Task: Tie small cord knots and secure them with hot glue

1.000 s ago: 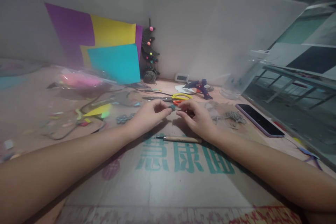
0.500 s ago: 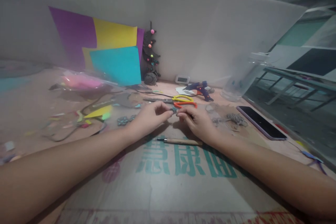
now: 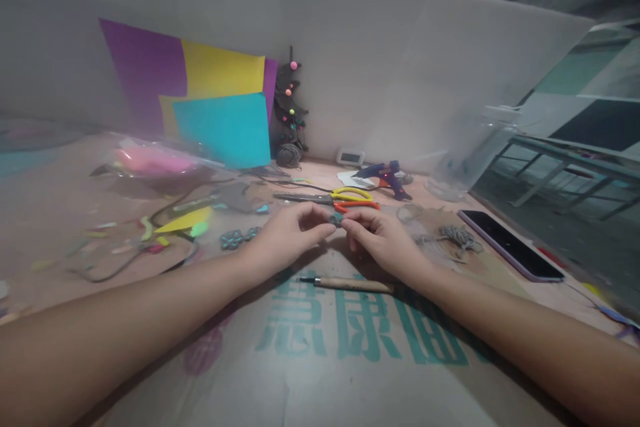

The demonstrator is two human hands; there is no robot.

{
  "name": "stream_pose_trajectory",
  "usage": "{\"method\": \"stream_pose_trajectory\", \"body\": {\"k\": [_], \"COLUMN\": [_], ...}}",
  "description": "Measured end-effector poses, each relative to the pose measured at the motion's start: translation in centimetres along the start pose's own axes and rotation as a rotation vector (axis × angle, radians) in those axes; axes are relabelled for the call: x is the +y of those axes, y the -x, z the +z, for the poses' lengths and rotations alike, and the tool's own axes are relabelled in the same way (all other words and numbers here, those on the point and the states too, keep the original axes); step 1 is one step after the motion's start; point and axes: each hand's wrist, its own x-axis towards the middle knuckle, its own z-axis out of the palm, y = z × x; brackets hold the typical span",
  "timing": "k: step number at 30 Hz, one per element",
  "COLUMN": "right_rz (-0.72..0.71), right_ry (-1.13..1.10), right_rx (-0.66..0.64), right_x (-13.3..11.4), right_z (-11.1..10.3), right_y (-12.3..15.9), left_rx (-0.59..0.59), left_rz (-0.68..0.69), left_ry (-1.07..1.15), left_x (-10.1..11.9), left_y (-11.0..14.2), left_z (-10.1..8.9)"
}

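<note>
A small grey-green piece with a flower-like outline (image 3: pixel 335 219) is pinched between my two hands over the board. My left hand (image 3: pixel 299 230) is closed, its thumb and fingertips at the piece's left side. On the other side, the fingertips of my right hand (image 3: pixel 373 233) press against it. Just beyond my hands lie scissors (image 3: pixel 345 199) with one yellow and one red handle. A carving tool with a wooden handle (image 3: pixel 354 285) rests on the board nearer to me. Similar grey-green flower-shaped pieces (image 3: pixel 238 238) sit left of my left hand.
A phone (image 3: pixel 510 245) and a bundle of grey cord (image 3: pixel 459 239) are on the right. At the back are a blue glue gun (image 3: pixel 387 177), a clear jar (image 3: pixel 450 173) and coloured sheets (image 3: pixel 220 130). Scraps (image 3: pixel 183 219) and a plastic bag with pink material (image 3: pixel 155 160) lie left.
The view has shifted slightly. Between my fingertips the small piece shows more clearly now, and my left thumb sits a little lower away from it.
</note>
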Motion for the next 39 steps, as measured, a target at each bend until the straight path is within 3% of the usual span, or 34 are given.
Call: {"method": "stream_pose_trajectory", "body": {"k": [4,9,13,19,23,39], "right_rz": [0.014,-0.016,-0.146,-0.397,-0.503,-0.362], "right_ry": [-0.029,-0.012,0.061,0.42,0.467,0.436], "right_rx": [0.021,0.008,0.097,0.209,0.246,0.112], "right_x": [-0.1,0.3,0.9,1.6,1.9,0.9], "right_z": [0.1,0.1,0.0,-0.2,-0.2,-0.2], "right_y": [0.0,0.0,0.1,0.3,0.2,0.3], "left_rx": [-0.029,0.033,0.081,0.079,0.079,0.079], "left_rz": [-0.003,0.04,0.032,0.034,0.042,0.037], "left_ry": [0.05,-0.049,-0.074,-0.081,-0.089,-0.062], "left_x": [-0.1,0.2,0.4,0.2,0.3,0.2], "left_y": [0.0,0.1,0.1,0.0,0.0,0.1], "left_z": [-0.1,-0.2,-0.2,-0.4,-0.4,-0.1]}}
